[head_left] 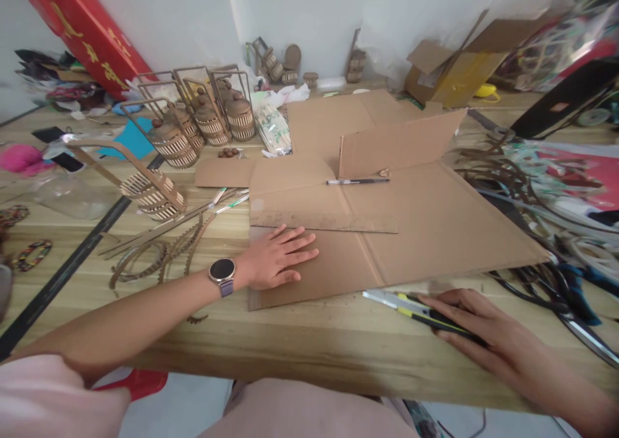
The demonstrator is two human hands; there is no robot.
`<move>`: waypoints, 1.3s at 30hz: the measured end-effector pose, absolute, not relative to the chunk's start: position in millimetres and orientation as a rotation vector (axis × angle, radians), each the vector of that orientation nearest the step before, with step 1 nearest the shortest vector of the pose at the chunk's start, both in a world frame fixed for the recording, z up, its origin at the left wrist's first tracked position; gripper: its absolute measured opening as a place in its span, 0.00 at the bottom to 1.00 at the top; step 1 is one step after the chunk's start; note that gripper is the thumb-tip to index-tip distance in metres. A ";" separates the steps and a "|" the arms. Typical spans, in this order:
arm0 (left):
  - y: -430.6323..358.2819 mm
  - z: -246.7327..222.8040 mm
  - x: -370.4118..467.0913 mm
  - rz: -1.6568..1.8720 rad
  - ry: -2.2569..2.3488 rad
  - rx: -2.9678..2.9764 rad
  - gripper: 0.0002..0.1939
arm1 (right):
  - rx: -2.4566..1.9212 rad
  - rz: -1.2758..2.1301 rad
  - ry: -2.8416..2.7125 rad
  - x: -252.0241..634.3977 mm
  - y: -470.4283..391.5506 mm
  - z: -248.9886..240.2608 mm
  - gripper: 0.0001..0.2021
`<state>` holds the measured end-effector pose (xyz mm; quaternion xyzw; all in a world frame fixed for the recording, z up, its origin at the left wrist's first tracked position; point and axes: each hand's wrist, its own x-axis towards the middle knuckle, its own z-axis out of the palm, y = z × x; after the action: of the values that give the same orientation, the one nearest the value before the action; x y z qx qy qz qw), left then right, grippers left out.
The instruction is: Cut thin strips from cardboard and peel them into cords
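Observation:
My left hand [280, 257] lies flat with fingers spread on the near left part of a large unfolded cardboard sheet [435, 225]. Just beyond its fingertips a narrow cardboard strip [324, 221] rests across the sheet. Close to the table's front edge, my right hand [483, 328] is closed around a black and yellow utility knife [425, 312]. The knife's blade is extended and points left, near the sheet's lower edge. A pen [358, 181] lies on the cardboard at the foot of an upright flap [401, 142].
Several small bamboo baskets with tall handles [210, 119] stand at the back left. Coiled bamboo strips [145, 257] lie left of the cardboard. At the right are scissors [565, 309] and pliers. An open cardboard box [464, 64] sits at the back.

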<state>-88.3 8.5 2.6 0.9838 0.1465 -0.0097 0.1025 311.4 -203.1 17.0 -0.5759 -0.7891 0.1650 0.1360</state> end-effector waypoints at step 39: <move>9.5 0.2 -93.2 0.047 0.406 2.907 0.36 | -2.057 0.300 -1.995 330.0 -271.2 -7.3 0.26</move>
<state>-93.2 9.5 0.2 0.9850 0.1377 0.0158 0.1028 330.0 -271.2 -7.3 -0.7080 -0.6865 0.1032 0.1299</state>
